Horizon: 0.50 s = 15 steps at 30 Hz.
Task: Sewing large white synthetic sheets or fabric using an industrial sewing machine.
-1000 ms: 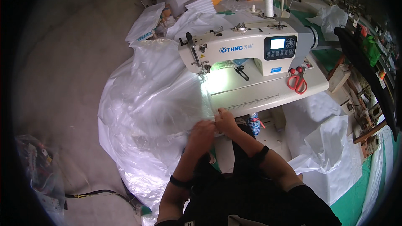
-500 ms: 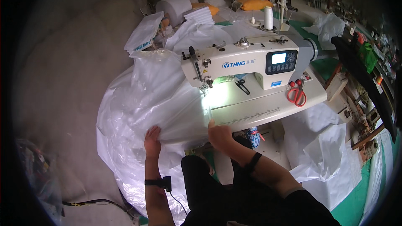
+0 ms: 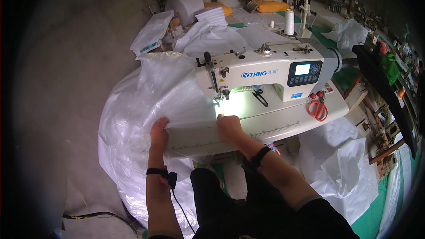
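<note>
A large sheet of shiny white plastic material (image 3: 133, 93) is heaped over the left of the white sewing machine (image 3: 261, 68) and its table (image 3: 283, 124). One edge of it runs in under the lit needle area. My right hand (image 3: 229, 128) is closed on that edge just in front of the presser foot (image 3: 218, 99), its fingertips close to the glare. Farther left, my left hand (image 3: 159, 132) lies on the sheet with its fingers stretched forward. The fingers' undersides are hidden.
Red-handled scissors (image 3: 317, 107) and small black thread snips (image 3: 260, 97) lie on the table. A white thread cone (image 3: 289, 23) stands behind the machine. More white sheeting (image 3: 332, 150) hangs at the right, and a white roll (image 3: 185, 8) lies at the back.
My right hand has moved forward toward the needle, bringing the sheet's edge along. The left hand has shifted slightly forward and left. More of the table's front ruler edge shows.
</note>
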Tool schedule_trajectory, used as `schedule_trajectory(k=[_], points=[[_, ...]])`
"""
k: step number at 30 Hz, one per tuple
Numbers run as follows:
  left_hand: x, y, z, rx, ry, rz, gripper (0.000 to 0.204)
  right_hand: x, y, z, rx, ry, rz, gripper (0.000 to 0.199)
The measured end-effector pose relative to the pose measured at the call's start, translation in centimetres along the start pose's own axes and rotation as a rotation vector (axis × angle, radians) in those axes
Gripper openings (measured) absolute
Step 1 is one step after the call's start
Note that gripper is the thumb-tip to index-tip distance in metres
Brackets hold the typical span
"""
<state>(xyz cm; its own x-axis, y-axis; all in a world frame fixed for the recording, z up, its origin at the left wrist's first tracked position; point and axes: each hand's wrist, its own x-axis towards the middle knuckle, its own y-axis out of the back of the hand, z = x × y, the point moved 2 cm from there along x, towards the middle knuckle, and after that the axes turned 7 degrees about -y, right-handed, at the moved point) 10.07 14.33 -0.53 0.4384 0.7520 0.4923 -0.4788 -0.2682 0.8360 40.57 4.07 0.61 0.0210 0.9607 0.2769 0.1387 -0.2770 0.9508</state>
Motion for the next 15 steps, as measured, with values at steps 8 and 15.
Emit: schedule_trajectory(k=[8, 15], points=[[-2.3, 2.5, -3.6, -0.006, 0.074, -0.108, 0.047, 0.0, 1.1, 3.9, 0.182, -0.044, -0.152, 0.029], [-1.5, 6.3, -0.3, 0.264, -0.004, -0.408, 0.044, -0.9, 2.2, 6.2, 0.363, 0.156, -0.062, 0.029]])
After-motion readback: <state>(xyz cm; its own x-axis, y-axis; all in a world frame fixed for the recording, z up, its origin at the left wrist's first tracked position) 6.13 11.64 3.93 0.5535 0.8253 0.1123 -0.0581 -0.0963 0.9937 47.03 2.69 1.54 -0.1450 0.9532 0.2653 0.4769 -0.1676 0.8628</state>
